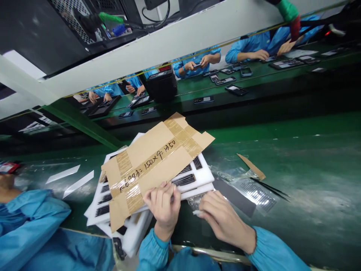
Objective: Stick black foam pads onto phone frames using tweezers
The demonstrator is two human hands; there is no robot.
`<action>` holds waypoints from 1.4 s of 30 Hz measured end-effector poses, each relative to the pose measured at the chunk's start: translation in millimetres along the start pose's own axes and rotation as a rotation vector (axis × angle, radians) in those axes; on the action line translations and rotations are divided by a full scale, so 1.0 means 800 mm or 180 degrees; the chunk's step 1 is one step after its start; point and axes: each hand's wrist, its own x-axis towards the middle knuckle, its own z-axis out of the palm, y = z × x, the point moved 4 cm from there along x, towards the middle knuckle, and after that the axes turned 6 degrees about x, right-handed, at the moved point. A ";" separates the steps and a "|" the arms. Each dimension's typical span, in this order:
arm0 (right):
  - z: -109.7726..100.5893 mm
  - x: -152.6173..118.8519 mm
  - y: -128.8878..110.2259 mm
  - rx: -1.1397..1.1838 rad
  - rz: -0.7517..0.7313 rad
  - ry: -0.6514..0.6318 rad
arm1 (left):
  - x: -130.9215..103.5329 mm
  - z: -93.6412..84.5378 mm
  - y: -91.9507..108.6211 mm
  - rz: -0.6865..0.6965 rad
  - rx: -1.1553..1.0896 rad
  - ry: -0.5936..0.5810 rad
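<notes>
My left hand is closed, its curled fingers just over the near edge of a piece of cardboard with handwritten figures and strips of brown tape. What those fingers hold, if anything, is hidden. Under the cardboard lie stacked white foam trays with thin dark parts standing in their slots. To the right, my right hand is also closed, and a small white scrap sticks out at its fingertips. Clear plastic film lies beside that hand, close to the foam.
A dark grey strip, a sheet with rows of small silvery pieces and a cardboard scrap lie on the green bench at right. White strips lie at left, near a co-worker's sleeve. Behind, people handle phones below a white beam.
</notes>
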 end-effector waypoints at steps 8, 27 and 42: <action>-0.003 -0.013 0.016 0.0330 0.0913 0.0378 | 0.002 -0.011 0.006 0.0715 -0.0202 -0.0885; 0.068 0.024 0.076 0.2217 0.1693 0.0674 | -0.017 0.001 -0.008 0.0517 0.0569 -0.0732; -0.090 0.027 0.086 0.0562 0.1157 0.0981 | -0.010 -0.001 -0.016 0.0559 0.0544 -0.0446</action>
